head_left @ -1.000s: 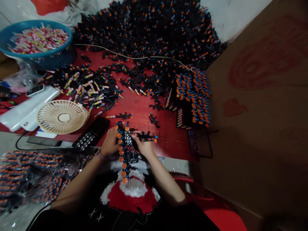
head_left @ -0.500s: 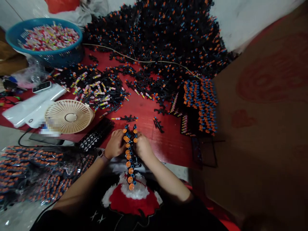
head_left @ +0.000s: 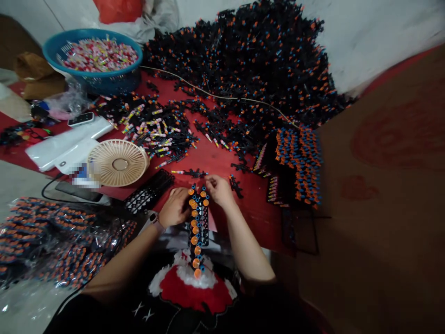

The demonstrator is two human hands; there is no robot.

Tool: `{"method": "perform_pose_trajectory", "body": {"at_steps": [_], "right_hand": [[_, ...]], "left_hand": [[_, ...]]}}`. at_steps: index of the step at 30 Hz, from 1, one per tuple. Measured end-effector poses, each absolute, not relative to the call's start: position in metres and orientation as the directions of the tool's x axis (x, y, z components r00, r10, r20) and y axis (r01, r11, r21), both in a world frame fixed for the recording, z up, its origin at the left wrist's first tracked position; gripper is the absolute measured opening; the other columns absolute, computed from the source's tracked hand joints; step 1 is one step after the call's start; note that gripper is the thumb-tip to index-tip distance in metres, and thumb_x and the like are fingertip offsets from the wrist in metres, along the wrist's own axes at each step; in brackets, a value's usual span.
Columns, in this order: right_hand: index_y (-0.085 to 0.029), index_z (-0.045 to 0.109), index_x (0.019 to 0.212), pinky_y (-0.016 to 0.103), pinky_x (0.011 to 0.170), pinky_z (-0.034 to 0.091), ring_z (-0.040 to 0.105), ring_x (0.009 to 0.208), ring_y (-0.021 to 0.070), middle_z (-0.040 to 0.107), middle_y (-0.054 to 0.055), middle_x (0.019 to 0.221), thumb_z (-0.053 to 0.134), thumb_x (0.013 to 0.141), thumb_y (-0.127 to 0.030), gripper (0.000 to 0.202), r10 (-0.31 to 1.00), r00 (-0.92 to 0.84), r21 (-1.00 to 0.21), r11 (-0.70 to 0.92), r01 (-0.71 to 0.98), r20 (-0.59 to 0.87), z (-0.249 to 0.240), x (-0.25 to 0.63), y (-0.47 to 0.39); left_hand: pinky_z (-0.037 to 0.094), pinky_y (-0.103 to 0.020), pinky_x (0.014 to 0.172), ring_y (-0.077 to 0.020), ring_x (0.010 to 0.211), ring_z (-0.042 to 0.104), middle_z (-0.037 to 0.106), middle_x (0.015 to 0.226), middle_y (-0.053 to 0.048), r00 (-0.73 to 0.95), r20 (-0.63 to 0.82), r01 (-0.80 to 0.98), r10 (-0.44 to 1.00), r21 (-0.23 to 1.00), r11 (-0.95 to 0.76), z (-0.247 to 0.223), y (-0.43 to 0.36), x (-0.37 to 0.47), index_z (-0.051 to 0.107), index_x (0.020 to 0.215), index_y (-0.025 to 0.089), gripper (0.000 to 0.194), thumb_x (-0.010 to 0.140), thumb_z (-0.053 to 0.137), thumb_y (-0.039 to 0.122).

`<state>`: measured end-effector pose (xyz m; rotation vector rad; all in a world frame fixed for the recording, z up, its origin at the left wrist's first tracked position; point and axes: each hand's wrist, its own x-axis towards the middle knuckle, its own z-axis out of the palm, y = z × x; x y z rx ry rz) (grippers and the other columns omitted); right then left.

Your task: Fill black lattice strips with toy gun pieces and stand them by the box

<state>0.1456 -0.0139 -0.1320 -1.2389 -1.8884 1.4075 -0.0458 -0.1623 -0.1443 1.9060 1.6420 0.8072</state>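
Slotted black rack [head_left: 204,228] at the tabletop's [head_left: 212,157] near edge seems light and stiff, best held by its long sides; left hand [head_left: 175,207] beside it, right hand [head_left: 219,189] apart, fingers curled, both grips unclear.

Left grip [head_left: 176,206] curls inward; right grip [head_left: 219,189], loosely bent, sits slightly farther forward.

A whitish, smudged wall [head_left: 378,41] rises behind the red tabletop [head_left: 267,227], whose surface carries a dull sheen. On the right stands a large brown panel [head_left: 365,250] bearing faded red markings [head_left: 382,139]. Grey floor [head_left: 15,178] shows at the left, and the light is dim, leaving the lower right in shadow.
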Motion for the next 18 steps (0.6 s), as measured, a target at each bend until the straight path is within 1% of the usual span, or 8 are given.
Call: {"method": "perform_pose_trajectory", "body": {"at_steps": [3,5,6,9,12,14,16,18], "right_hand": [[-0.02,0.078,0.137,0.03,0.071,0.058,0.068,0.064,0.017,0.077,-0.002,0.074,0.068,0.102,-0.037,0.041,0.73,-0.663,-0.953,0.049,0.298,-0.169,-0.131,0.108,0.003],[-0.02,0.079,0.137,0.031,0.077,0.061,0.072,0.069,0.0176,0.08,-0.001,0.079,0.068,0.105,-0.04,0.039,0.65,-0.74,-0.955,0.073,0.288,-0.174,-0.131,0.083,0.007],[-0.021,0.081,0.131,0.032,0.084,0.062,0.075,0.078,0.0183,0.083,0.001,0.086,0.069,0.105,-0.039,0.034,0.656,-0.74,-0.951,0.109,0.29,-0.151,-0.132,0.073,0.007],[-0.023,0.082,0.115,0.035,0.102,0.058,0.077,0.104,0.0209,0.085,0.006,0.11,0.071,0.106,-0.035,0.019,0.736,-0.673,-0.895,0.248,0.37,-0.074,-0.133,0.065,0.008],[-0.023,0.076,0.106,0.038,0.098,0.058,0.076,0.099,0.0252,0.081,0.011,0.107,0.076,0.103,-0.035,0.012,0.851,-0.511,-0.748,0.26,0.61,-0.121,-0.137,0.09,0.008],[-0.022,0.072,0.105,0.039,0.094,0.057,0.074,0.094,0.0259,0.076,0.013,0.108,0.08,0.097,-0.026,0.012,0.913,-0.385,-0.66,0.205,0.723,-0.138,-0.142,0.117,0.005],[-0.021,0.069,0.109,0.039,0.093,0.056,0.072,0.092,0.0254,0.073,0.014,0.111,0.075,0.092,-0.016,0.019,0.949,-0.296,-0.636,0.162,0.755,-0.111,-0.148,0.147,-0.003],[-0.019,0.067,0.116,0.039,0.092,0.057,0.071,0.092,0.0253,0.073,0.014,0.109,0.07,0.089,-0.013,0.027,0.974,-0.215,-0.677,0.108,0.728,-0.077,-0.154,0.174,-0.014]], "left_hand": [[0.048,-0.06,0.115,-0.0386,0.129,0.062,0.071,0.132,-0.016,0.087,0.118,0.693,0.989,0.707,-0.145,-0.143,-0.163,-0.046,0.064,0.142,0.018,0.069,0.074,0.061,0.021],[0.049,-0.059,0.114,-0.0377,0.127,0.062,0.071,0.131,-0.015,0.084,0.108,0.694,0.991,0.707,-0.136,-0.142,-0.164,-0.046,0.064,0.14,0.019,0.066,0.074,0.06,0.021],[0.049,-0.058,0.113,-0.0373,0.126,0.062,0.071,0.13,-0.014,0.082,0.105,0.695,0.991,0.707,-0.132,-0.141,-0.164,-0.046,0.064,0.138,0.02,0.064,0.074,0.06,0.021],[0.05,-0.057,0.11,-0.0367,0.124,0.063,0.071,0.127,-0.014,0.075,0.114,0.691,0.991,0.711,-0.134,-0.14,-0.165,-0.046,0.064,0.132,0.022,0.056,0.076,0.061,0.021],[0.05,-0.056,0.11,-0.0362,0.124,0.064,0.071,0.126,-0.015,0.072,0.139,0.688,0.988,0.71,-0.15,-0.14,-0.165,-0.045,0.064,0.129,0.019,0.054,0.076,0.062,0.021],[0.049,-0.056,0.111,-0.0369,0.124,0.064,0.071,0.126,-0.016,0.061,0.15,0.688,0.987,0.71,-0.15,-0.141,-0.165,-0.045,0.065,0.128,0.018,0.053,0.075,0.063,0.021],[0.049,-0.058,0.112,-0.0379,0.124,0.064,0.071,0.125,-0.016,0.047,0.141,0.685,0.989,0.716,-0.135,-0.142,-0.164,-0.044,0.066,0.127,0.017,0.052,0.075,0.064,0.023],[0.049,-0.059,0.112,-0.0382,0.123,0.064,0.072,0.125,-0.015,0.029,0.111,0.686,0.993,0.721,-0.1,-0.142,-0.163,-0.044,0.066,0.126,0.02,0.051,0.076,0.064,0.025]]}}
